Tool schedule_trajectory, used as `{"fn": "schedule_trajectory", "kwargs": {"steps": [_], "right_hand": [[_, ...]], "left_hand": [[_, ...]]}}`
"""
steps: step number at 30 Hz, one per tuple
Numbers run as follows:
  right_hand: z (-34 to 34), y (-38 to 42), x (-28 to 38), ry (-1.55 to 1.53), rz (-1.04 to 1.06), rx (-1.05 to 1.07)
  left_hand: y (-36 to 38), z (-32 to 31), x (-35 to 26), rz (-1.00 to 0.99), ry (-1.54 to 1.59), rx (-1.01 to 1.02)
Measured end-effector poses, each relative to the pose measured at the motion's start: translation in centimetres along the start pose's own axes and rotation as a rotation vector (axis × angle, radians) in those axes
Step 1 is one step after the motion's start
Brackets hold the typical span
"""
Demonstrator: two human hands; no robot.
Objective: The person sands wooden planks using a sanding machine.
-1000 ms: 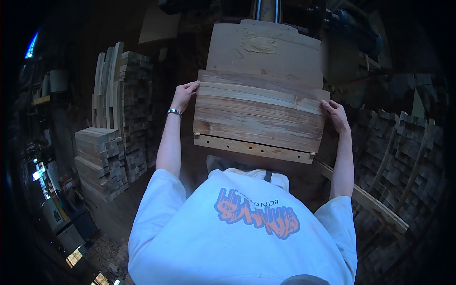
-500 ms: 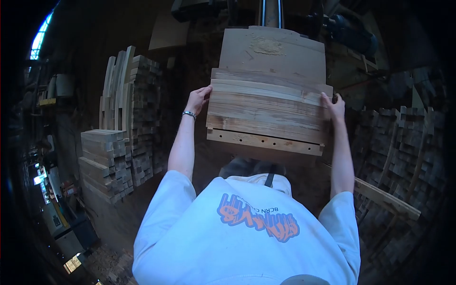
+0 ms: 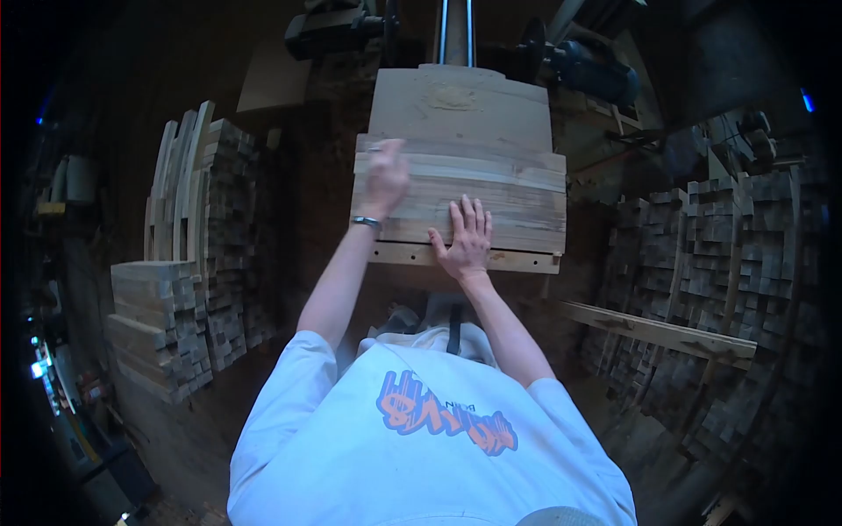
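Observation:
Several wooden boards (image 3: 517,188) lie edge to edge across a machine's sliding table in front of me. My right hand (image 3: 467,238) rests flat on the nearest boards, fingers spread and pointing away from me. Over the left part of the boards is my left hand (image 3: 387,181), smeared by motion; its fingers look bent, and whether they hold anything is not visible. A strip with a row of holes (image 3: 517,261) runs along the table's front edge, just below my right hand. Behind the boards, a flat panel (image 3: 517,114) carries a patch of sawdust (image 3: 449,96).
Stacked wooden blanks (image 3: 149,307) stand on the left, with upright boards (image 3: 180,171) behind them. More stacked wood (image 3: 702,237) is on the right, fronted by a long wooden rail (image 3: 658,330). Motors (image 3: 596,74) flank two metal rails (image 3: 457,35) at the back.
Both hands have left the side ends of the boards. My right hand moved inward and lies flat on the near boards; my left hand moved onto their left part. The view has shifted.

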State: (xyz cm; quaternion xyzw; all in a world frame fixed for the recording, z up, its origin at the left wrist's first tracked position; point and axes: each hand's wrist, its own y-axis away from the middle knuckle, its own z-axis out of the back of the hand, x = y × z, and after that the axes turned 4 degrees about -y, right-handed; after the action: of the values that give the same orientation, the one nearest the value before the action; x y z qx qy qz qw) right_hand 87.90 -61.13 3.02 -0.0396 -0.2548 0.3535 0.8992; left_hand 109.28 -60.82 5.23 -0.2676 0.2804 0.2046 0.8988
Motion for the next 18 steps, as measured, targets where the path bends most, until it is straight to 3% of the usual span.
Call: {"fn": "schedule_trajectory", "kwargs": {"steps": [4,6,9,14,18], "right_hand": [[-0.1,-1.8,-0.5,-0.020,0.000,-0.022],[-0.4,-3.2,-0.9,-0.044,-0.004,-0.035],[-1.2,-6.6,-1.7,-0.032,-0.011,-0.039],[-2.7,-14.2,-3.4,-0.035,-0.015,-0.049],[-4.4,-22.1,-5.3,-0.024,-0.010,-0.066]], "left_hand": [[-4.0,-8.0,-4.1,-0.171,0.036,0.171],[-6.4,-10.6,-4.3,-0.203,-0.383,0.252],[-9.5,-12.2,-3.6,-0.123,-0.431,0.346],[-15.9,-15.6,-1.3,-0.133,-0.479,0.213],[-24.0,-18.4,0.3,-0.090,-0.486,0.224]]}}
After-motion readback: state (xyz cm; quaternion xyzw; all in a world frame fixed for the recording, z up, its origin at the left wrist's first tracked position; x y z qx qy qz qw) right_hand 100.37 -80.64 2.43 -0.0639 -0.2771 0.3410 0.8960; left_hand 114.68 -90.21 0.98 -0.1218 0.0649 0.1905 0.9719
